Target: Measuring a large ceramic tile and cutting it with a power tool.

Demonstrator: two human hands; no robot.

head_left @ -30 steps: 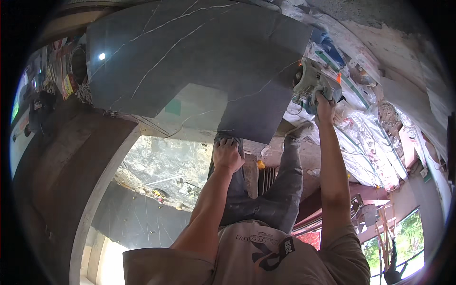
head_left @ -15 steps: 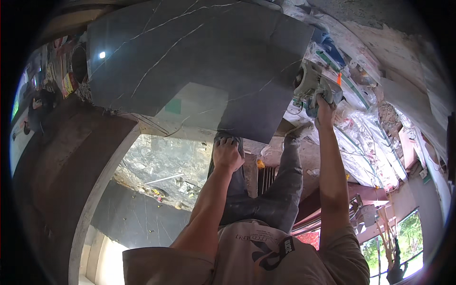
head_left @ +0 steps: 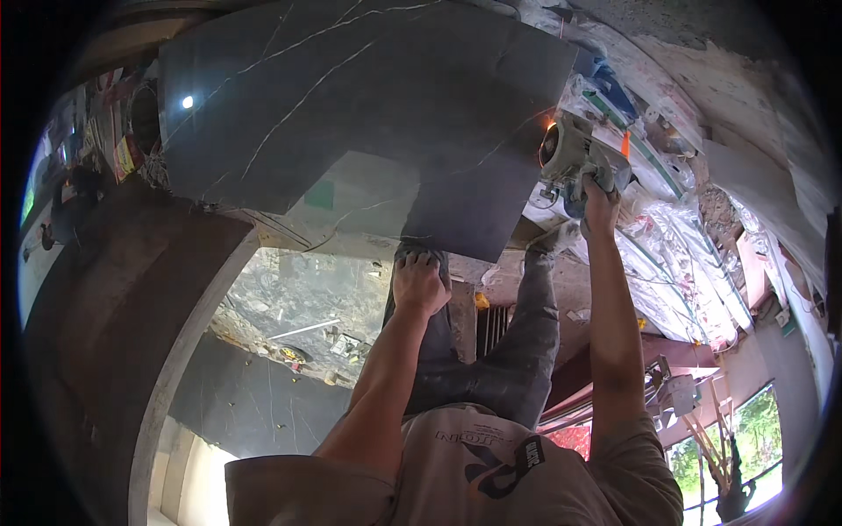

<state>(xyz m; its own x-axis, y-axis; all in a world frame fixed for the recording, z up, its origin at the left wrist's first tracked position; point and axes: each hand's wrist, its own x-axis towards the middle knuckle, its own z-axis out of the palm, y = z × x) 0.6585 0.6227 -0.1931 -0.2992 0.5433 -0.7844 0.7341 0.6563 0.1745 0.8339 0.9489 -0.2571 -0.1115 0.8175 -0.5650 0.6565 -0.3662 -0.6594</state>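
My right hand (head_left: 600, 203) is closed round the handle of a dusty grey-green handheld circular saw (head_left: 570, 153). The saw stands at the right edge of a large dark stone-look slab (head_left: 368, 96) with white veins. A bright orange glow shows at its blade, against the slab's edge. My left hand (head_left: 421, 282) rests on my left knee, its fingers apart and bent over the kneecap, holding nothing. The slab lies just beyond that knee. How deep the blade sits is hidden by the saw's body.
Plastic-wrapped long pieces with green strips (head_left: 653, 162) lie right of the saw. A curved brown panel (head_left: 132, 307) stands at the left. Another dark veined slab (head_left: 263, 399) lies lower left, beside a dusty floor patch (head_left: 298, 294) with scraps on it. A window (head_left: 737, 447) is at lower right.
An orange glow has appeared at the saw blade by the slab's edge. The saw has shifted very slightly left. My left hand stays on the knee.
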